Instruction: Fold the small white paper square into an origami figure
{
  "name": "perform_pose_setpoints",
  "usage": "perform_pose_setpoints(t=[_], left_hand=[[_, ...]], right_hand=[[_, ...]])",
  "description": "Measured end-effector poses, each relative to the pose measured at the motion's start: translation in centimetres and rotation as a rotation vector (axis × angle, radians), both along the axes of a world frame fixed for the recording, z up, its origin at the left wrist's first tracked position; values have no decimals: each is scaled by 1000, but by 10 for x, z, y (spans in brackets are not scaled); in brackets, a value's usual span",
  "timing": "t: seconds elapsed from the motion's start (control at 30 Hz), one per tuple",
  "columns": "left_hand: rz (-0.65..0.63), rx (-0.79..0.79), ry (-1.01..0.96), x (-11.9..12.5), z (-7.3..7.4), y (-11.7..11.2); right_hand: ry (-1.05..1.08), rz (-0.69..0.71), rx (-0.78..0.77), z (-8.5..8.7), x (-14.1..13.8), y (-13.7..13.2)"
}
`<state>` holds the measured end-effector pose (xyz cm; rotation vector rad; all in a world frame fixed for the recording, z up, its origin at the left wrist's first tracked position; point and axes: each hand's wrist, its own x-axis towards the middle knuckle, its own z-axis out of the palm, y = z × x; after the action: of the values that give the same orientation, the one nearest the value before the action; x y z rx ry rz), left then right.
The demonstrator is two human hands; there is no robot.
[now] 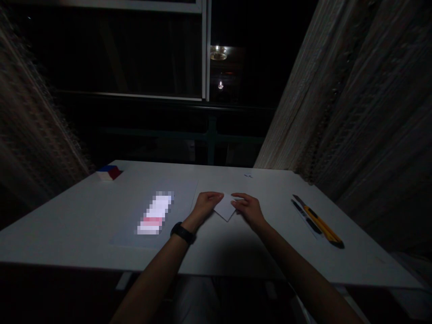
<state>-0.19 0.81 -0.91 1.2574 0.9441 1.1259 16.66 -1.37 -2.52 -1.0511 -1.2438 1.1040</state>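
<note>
A small white piece of folded paper (226, 209) is held between my two hands, one corner pointing toward me. My left hand (206, 203), with a dark watch (182, 233) on its wrist, pinches the paper's left side with thumb and fingers. On the opposite side my right hand (249, 209) grips the paper near its right corner. The fingertips partly cover the far edges of the paper, so the exact fold cannot be made out.
On the white table (263, 256), a lit phone (155, 213) with a blurred screen lies left on a pale sheet (126, 238). A yellow utility knife (320, 222) and a dark pen-like tool (305, 216) lie right. A blue, white and red block (108, 173) stands far left; small scraps (248, 176) lie at the back.
</note>
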Motion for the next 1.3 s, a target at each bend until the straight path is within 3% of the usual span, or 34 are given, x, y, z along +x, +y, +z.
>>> perform_pose_setpoints(t=[0.17, 0.3, 0.67, 0.93, 1.07, 1.3], left_hand=[[-60, -101, -77, -1, -5, 2], [-22, -99, -107, -3, -7, 4], [-88, -99, -170, -4, -3, 2], [-181, -123, -85, 2, 1, -4], [-230, -53, 31, 2, -4, -4], [-217, 42, 176, 1, -5, -4]], right_hand=[[99, -161, -31, -1, 6, 4], [126, -134, -63, 1, 7, 3], [135, -87, -37, 0, 5, 2], [64, -27, -17, -1, 0, 0], [113, -89, -10, -2, -1, 1], [179, -72, -33, 1, -2, 0]])
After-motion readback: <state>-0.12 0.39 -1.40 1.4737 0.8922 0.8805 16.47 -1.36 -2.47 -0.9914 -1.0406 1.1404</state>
